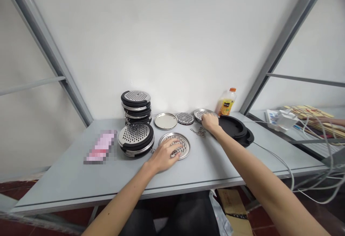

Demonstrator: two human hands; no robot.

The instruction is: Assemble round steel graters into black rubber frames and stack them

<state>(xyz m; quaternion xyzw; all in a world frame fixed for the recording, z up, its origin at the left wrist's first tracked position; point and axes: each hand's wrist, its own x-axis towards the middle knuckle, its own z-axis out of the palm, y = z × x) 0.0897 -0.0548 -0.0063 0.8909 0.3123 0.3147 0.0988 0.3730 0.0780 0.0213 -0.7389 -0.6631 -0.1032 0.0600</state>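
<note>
My left hand (165,156) lies with fingers spread over a round metal grater plate (185,143) on the table. My right hand (211,121) is closed at the near edge of another round grater plate (201,113) farther back; what its fingers hold is hidden. Between my hands lies a small heap of wire clasps (199,132). Behind it sits a disc of stacked grater plates (184,118). Left of that disc is a plain round metal plate (165,121) with a raised rim.
Black-rimmed grater units (136,135) stand at left, with a taller stack (136,97) behind. A pixelated pink object (101,146) lies farther left. Black round trays (233,126) and an orange-capped juice bottle (228,103) are at right. White cables (280,157) cross the table; another person's hand (325,120) shows far right.
</note>
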